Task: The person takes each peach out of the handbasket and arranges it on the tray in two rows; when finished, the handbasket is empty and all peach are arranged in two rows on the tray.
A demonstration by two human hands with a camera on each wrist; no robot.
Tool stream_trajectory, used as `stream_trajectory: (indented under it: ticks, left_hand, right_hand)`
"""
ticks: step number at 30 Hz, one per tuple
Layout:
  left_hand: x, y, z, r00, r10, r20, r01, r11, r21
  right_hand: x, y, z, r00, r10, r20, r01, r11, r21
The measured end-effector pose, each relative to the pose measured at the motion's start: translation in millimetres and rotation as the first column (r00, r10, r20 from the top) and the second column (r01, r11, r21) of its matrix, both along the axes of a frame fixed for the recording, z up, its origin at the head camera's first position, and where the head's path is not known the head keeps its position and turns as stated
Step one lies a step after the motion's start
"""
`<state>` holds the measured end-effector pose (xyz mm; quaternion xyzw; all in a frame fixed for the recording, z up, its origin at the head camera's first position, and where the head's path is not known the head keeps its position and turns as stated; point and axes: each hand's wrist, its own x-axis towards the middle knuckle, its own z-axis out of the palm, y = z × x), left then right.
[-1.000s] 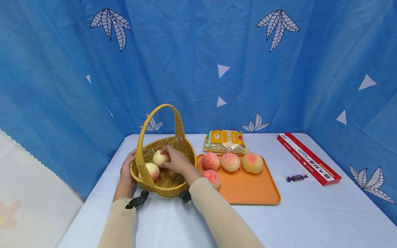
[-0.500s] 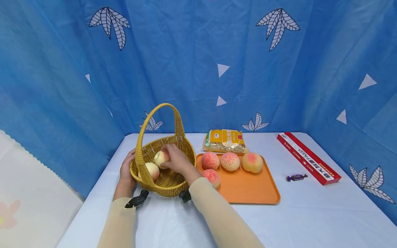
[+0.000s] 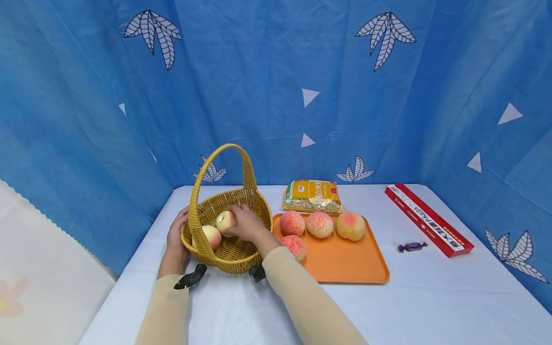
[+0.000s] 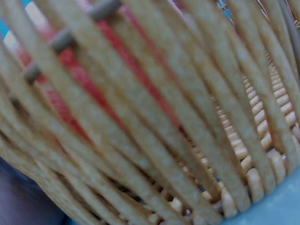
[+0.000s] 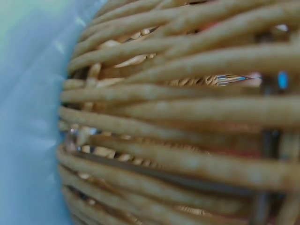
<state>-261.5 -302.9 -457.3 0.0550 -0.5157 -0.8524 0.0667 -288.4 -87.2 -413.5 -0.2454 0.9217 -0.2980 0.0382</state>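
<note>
In the head view a golden wicker basket (image 3: 235, 266) with a tall arched handle stands at the left of the table. My left hand (image 3: 176, 235) rests against the outside of its left wall; some of its fingers are hidden. Inside the basket, my right hand (image 3: 247, 224) grips a pale peach (image 3: 225, 221) by its right side. Another peach (image 3: 212, 236), cream and pink, lies in the basket near the handle's front base. Both wrist views are filled by the basket's woven wall, with red showing through the gaps in the left wrist view.
Right of the basket an orange tray (image 3: 345, 268) bears several reddish peaches (image 3: 320, 224). Behind it lies a yellow bag of grain or pasta (image 3: 313, 196). A purple-wrapped candy (image 3: 411, 247) and a long red pasta box (image 3: 427, 219) lie at the right.
The peach in my right hand has turned and shifted slightly to the right within the basket; its stem dimple now shows. My left hand and the basket stay in place.
</note>
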Motion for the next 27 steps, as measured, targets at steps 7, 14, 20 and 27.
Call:
stream_trajectory:
  ticks: [7, 14, 20, 27]
  left_hand:
    - [-1.4, 0.9, 0.4, 0.999, 0.008, 0.034, -0.008, 1.000, 0.012]
    - [-1.2, 0.7, 0.8, 0.999, 0.005, 0.034, -0.005, 1.000, 0.005]
    - [-2.3, 1.1, 1.0, 0.999, 0.009, 0.052, -0.009, 1.000, -0.012]
    - [-0.1, 2.2, 3.5, 0.998, 0.017, 0.056, -0.016, 1.000, -0.006]
  right_hand:
    - [0.3, 1.8, 0.7, 0.998, 0.030, 0.052, -0.026, 0.997, -0.072]
    - [3.0, 2.0, 2.5, 0.997, 0.003, 0.072, 0.004, 0.996, -0.088]
    - [3.1, 1.7, 2.3, 0.997, -0.017, 0.078, 0.024, 0.995, -0.096]
    - [4.0, 2.5, 4.4, 0.997, -0.019, 0.075, 0.029, 0.990, -0.138]
